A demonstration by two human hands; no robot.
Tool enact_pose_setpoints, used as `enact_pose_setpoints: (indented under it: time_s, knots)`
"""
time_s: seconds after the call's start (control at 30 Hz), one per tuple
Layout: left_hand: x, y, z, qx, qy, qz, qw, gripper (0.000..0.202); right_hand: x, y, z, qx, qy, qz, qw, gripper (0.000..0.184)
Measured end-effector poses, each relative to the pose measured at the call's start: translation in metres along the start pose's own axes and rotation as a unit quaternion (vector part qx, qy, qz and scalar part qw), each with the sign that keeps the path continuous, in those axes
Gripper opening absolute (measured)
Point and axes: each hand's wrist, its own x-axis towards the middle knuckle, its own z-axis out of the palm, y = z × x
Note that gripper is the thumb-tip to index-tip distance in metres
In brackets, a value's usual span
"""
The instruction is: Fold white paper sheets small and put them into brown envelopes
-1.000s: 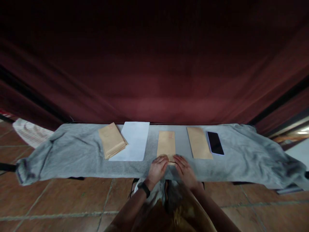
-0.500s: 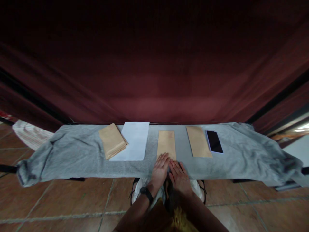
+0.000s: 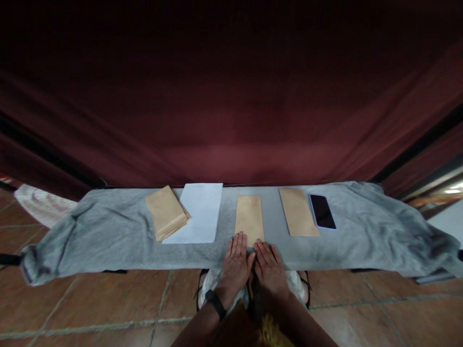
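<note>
My left hand (image 3: 236, 260) lies flat with fingers stretched out, its fingertips on the near end of a brown envelope (image 3: 249, 216) in the middle of the grey cloth. My right hand (image 3: 270, 266) lies flat beside it, fingers apart, touching the same near edge. Neither hand holds anything. A black band sits on my left wrist. A second brown envelope (image 3: 298, 212) lies to the right, and a stack of brown envelopes (image 3: 165, 212) lies to the left, partly on white paper (image 3: 200, 212).
A dark phone (image 3: 322, 211) lies face up right of the second envelope. The grey cloth (image 3: 108, 231) covers a low table and hangs over both ends. A dark red curtain (image 3: 231, 96) rises behind. Brown floor tiles (image 3: 90, 308) lie below.
Both hands went from curled on the envelope's near edge to lying flat and drew back slightly toward me. The envelope stayed in place.
</note>
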Motion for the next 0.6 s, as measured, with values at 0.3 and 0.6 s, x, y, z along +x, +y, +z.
enact_pose_setpoints:
  time_s: [0.3,0.6]
  knots:
    - [0.086,0.003,0.016,-0.028,-0.076,0.008,0.997,0.059,-0.001,0.001,-0.002,0.011,-0.012,-0.004,1.000,0.049]
    - [0.167,-0.008,0.025,-0.064,-0.107,0.011,0.992,0.062,0.003,-0.002,-0.010,0.013,0.009,-0.002,1.000,0.058]
